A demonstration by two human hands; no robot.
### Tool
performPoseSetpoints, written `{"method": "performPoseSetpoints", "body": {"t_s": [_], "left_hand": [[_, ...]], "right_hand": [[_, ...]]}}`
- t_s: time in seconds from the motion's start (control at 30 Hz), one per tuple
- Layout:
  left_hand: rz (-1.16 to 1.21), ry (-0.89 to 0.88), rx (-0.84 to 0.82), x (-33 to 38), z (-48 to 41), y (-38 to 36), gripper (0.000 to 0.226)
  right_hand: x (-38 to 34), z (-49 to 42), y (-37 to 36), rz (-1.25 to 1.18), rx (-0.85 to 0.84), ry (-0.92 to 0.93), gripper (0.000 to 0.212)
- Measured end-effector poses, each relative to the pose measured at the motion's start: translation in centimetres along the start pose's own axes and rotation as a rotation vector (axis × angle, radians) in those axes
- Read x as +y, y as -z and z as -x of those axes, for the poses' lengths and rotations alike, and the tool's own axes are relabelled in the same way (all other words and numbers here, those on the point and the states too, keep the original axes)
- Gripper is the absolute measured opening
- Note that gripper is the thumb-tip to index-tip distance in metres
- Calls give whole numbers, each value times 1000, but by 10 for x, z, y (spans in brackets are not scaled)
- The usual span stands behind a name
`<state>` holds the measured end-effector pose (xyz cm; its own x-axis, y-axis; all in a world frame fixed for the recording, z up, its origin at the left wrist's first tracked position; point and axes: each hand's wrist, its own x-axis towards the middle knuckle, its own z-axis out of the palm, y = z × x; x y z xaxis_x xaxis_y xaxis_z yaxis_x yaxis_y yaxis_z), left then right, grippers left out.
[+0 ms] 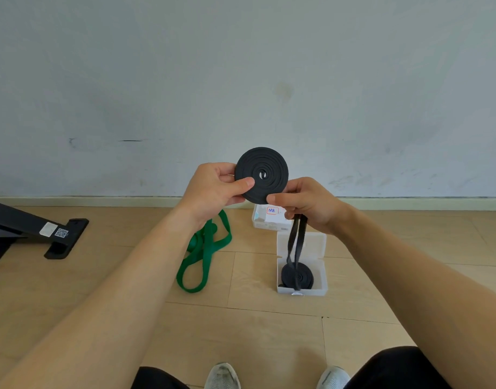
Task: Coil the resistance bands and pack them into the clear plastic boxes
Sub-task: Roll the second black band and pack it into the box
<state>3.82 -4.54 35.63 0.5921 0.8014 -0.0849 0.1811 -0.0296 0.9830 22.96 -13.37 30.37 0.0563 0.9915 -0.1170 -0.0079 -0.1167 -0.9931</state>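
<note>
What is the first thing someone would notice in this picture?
A black band, wound into a flat coil, is held up in the middle by the left hand and right hand. Its loose tail hangs down toward an open clear box on the floor with another black coil inside. A bright green band lies loose to its left.

The open box point(301, 289) sits on the floor point(269, 332) with a coiled band point(290, 275) lying in it. Just behind it, a bit left, there's a second box point(269, 220). The loose band point(201, 254) sprawls to its left, an equipment foot point(64, 237) way further left. Above it, left hand point(213, 189) and right hand point(308, 203) pinch the held coil point(261, 175), tail point(295, 242) dangling over the box.
</note>
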Motion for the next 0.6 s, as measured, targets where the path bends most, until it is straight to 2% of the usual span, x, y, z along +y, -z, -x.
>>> {"method": "performPoseSetpoints", "body": {"t_s": [0.07,0.17,0.3,0.33,0.4,0.47,0.6], "left_hand": [[33,-7,23,-1,1,-3,17],[115,-13,74,-7,3,-15,17],[392,23,159,-21,6,-41,21],[463,43,180,-23,6,-47,21],[552,78,227,-24,7,-57,21],[551,87,272,-23,6,-59,20],[314,-7,250,-12,2,-42,16]], "right_hand": [[0,0,-4,-61,24,-12,45],[1,0,-6,-111,35,-6,43],[-1,0,-12,-187,92,22,16],[0,-1,-14,-203,110,20,17],[1,-3,-17,-228,140,15,33],[1,-3,-18,-220,159,15,38],[-1,1,-12,-93,85,-4,23]]}}
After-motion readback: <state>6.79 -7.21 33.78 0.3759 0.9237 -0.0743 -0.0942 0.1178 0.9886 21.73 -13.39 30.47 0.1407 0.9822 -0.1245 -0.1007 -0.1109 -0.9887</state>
